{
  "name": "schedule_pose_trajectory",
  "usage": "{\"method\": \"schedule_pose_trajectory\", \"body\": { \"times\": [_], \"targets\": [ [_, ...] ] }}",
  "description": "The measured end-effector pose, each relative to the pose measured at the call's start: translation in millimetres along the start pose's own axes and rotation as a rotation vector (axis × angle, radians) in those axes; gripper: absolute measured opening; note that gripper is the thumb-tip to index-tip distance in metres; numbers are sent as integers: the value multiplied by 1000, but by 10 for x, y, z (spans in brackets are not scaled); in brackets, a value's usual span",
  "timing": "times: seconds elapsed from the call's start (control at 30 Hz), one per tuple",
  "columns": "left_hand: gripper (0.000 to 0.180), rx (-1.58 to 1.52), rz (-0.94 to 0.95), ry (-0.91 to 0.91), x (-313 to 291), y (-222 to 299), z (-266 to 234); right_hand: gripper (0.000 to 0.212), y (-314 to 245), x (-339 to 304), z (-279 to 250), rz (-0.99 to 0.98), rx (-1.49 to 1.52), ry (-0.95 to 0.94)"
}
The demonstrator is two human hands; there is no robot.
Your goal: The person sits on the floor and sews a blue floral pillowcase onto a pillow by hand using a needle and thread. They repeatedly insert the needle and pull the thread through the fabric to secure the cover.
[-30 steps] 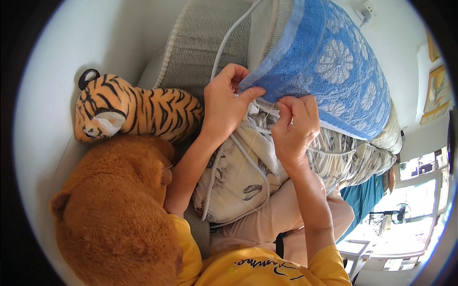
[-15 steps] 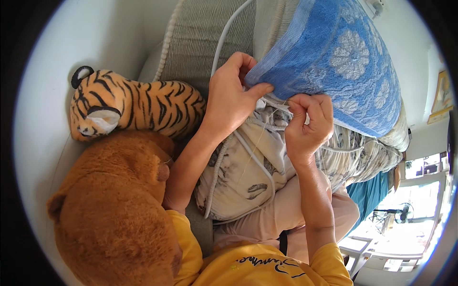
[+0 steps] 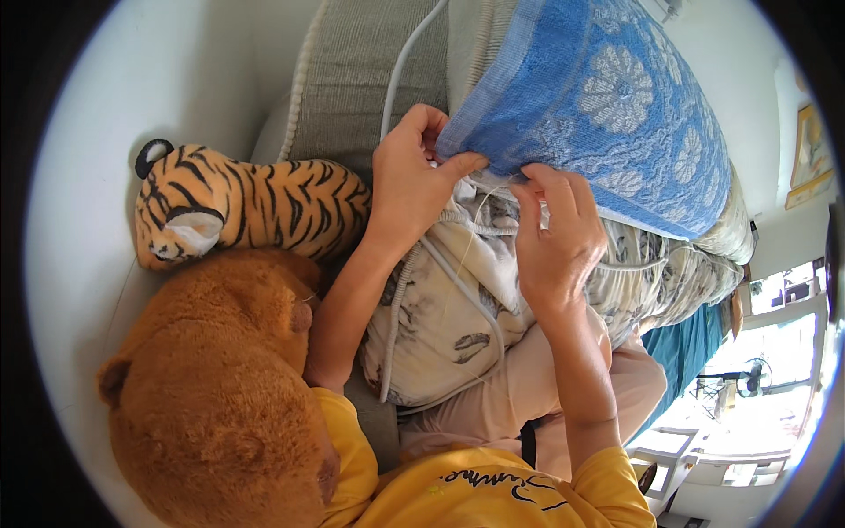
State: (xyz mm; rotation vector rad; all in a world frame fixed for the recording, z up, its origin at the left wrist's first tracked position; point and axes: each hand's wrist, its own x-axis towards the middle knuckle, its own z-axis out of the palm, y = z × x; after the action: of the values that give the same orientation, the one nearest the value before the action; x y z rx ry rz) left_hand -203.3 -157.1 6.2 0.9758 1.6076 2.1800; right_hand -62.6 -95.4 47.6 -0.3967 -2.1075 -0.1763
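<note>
My left hand pinches the lower left corner of a blue towel with white flower patterns, its thumb pressed along the edge. Close by on the right, my right hand has thumb and forefinger drawn together at the towel's bottom edge. Whatever lies between those fingertips is too small to make out. From near them a thin pale thread curves down over a cream patterned cover. That cover, with grey-and-white piping, lies bunched across my lap under both hands.
A tiger plush and a large brown plush sit against the white wall at my left. Behind my left hand rises a grey ribbed cushion with a white cord across it. At far right stands a fan.
The towel and both hands have shifted slightly left in view. My right hand has turned, its fingers straighter and more extended at the towel's edge. My left hand keeps its pinch.
</note>
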Motion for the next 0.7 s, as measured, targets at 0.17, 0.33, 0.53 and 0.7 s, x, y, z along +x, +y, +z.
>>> {"method": "schedule_pose_trajectory", "body": {
  "times": [0.17,0.33,0.53,0.7],
  "targets": [
    [31,-79,-50,-40,-10,1,-10,17,64,0,-66,-82,-96,-29],
    [32,-123,-25,-64,0,-31,-15,28,171,-32,75,-210,-200,23],
    [32,-213,-12,-59,7,-86,0,30,105,8,148,-271,-174,40],
    [29,-212,-13,-43,8,-122,-32,26,-91,86,-41,-182,-140,51]
  ]
}}
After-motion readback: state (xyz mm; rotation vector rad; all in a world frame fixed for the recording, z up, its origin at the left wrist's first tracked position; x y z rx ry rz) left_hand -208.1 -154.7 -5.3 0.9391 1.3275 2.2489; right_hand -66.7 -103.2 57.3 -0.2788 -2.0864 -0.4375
